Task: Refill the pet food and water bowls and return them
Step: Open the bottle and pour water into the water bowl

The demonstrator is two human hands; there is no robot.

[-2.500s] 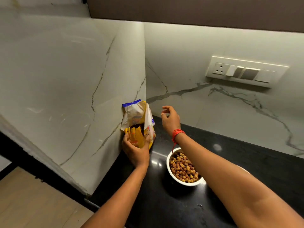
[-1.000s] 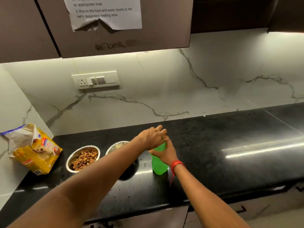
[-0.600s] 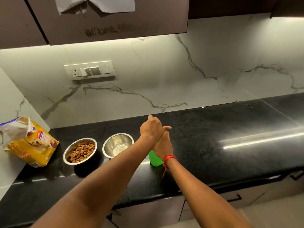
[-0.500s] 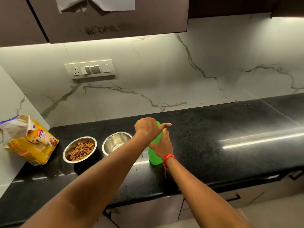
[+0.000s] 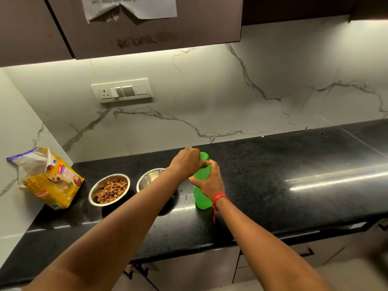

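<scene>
Home kitchen: black counter (image 5: pixel 273 185), marble backsplash (image 5: pixel 210 91), overhead cabinets (image 5: pixel 189 22), switch panel (image 5: pixel 122 91)

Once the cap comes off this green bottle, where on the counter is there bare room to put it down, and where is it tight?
Most bare room lies right of the green bottle: the black counter runs bare to the frame edge. A narrower strip runs behind the bowls, along the backsplash. The left end is crowded: food bag, kibble bowl and empty bowl sit close together, with the left forearm crossing over them.

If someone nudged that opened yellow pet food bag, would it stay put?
Probably not firmly. The pet food bag leans against the side wall rather than standing square, so it may slump or slide. Its crumpled open top looks floppy, and kibble could spill.
</scene>
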